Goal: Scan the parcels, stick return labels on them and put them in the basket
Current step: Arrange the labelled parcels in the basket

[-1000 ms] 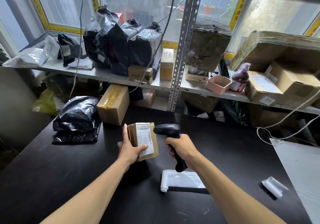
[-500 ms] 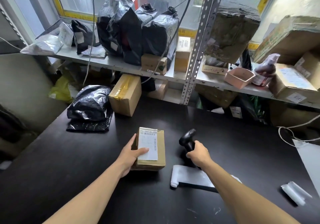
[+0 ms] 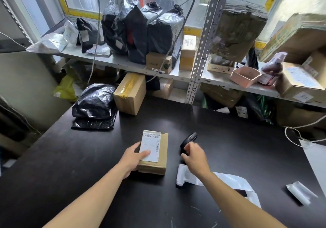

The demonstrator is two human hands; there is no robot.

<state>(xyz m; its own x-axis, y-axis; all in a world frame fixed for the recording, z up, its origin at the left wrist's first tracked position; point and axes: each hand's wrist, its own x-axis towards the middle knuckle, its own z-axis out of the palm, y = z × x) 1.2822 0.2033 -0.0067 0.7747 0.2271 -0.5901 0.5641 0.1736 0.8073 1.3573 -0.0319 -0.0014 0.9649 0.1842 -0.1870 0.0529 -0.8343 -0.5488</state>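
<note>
A small brown parcel (image 3: 155, 157) with a white barcode label on top lies flat on the black table (image 3: 70, 166). My left hand (image 3: 134, 157) grips its left side, thumb on the label. To its right the black scanner (image 3: 189, 139) rests on the table. My right hand (image 3: 195, 157), blurred, has its fingers curled at the scanner's handle. A white strip of labels (image 3: 183, 176) lies just below that hand, partly under my forearm.
A black bagged parcel (image 3: 95, 102) and a taped carton (image 3: 130, 93) sit at the table's far left. Behind it, a metal shelf (image 3: 123, 62) holds black bags, cartons and a pink tub (image 3: 245, 76). A white backing scrap (image 3: 299, 192) lies at right, a cable (image 3: 291, 136) beyond.
The parcel went from held upright before the scanner to lying flat on the table. The scanner came down onto the table beside it.
</note>
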